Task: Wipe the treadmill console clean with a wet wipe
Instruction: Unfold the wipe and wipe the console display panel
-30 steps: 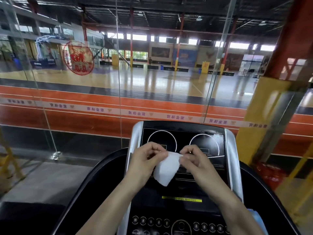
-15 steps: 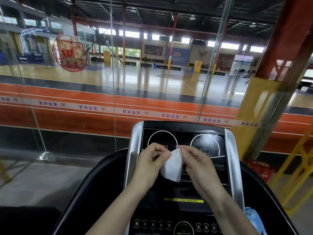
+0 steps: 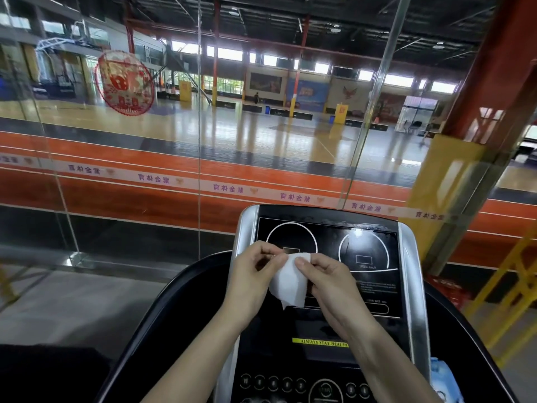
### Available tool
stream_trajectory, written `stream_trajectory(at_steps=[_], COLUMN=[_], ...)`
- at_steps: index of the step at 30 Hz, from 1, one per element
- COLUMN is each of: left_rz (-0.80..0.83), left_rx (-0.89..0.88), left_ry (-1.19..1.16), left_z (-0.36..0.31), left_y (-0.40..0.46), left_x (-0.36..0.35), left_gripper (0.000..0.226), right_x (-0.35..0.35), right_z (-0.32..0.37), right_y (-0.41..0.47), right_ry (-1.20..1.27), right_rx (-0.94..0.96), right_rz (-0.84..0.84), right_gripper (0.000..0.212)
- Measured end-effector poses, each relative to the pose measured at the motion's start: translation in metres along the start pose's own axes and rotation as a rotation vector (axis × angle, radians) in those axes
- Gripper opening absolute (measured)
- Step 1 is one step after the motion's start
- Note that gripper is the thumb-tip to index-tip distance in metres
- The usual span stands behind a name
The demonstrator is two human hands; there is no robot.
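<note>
The wet wipe [image 3: 289, 282] was pinched at its top edge by left hand [image 3: 255, 274] and right hand [image 3: 325, 279], held before the console [image 3: 374, 289]. Unfolding judged in hand; pressing to the screen next.

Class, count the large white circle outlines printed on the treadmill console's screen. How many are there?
2. The left circle sits in the screen's upper left, its lower arc hidden behind the hands and wet wipe. The right circle sits upper right, fully visible.
</note>
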State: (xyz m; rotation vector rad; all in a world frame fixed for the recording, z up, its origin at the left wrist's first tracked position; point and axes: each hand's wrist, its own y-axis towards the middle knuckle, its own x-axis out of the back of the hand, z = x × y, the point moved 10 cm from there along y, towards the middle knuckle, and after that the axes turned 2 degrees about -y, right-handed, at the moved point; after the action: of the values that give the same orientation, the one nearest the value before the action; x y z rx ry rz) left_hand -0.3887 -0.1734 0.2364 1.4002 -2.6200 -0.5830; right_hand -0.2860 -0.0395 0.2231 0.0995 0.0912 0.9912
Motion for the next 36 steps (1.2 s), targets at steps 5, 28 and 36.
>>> stream_trajectory(at_steps=[5,28,36], left_rz=[-0.073,-0.095,-0.108], left_rx=[-0.232,-0.363,-0.363], left_ry=[0.530,1.191,1.248], left_z=[0.000,0.048,0.055], left_y=[0.020,0.051,0.048], left_x=[0.032,0.027,0.031], left_gripper=[0.016,0.055,0.056], right_x=[0.022,-0.044,-0.076], right_z=[0.021,-0.028,-0.031], right_y=[0.041,0.077,0.089], right_ry=[-0.385,-1.503,-1.523], right_rx=[0.117,0.597,0.589], right_rz=[-0.233,0.047,0.209], right_gripper=[0.025,0.068,0.069])
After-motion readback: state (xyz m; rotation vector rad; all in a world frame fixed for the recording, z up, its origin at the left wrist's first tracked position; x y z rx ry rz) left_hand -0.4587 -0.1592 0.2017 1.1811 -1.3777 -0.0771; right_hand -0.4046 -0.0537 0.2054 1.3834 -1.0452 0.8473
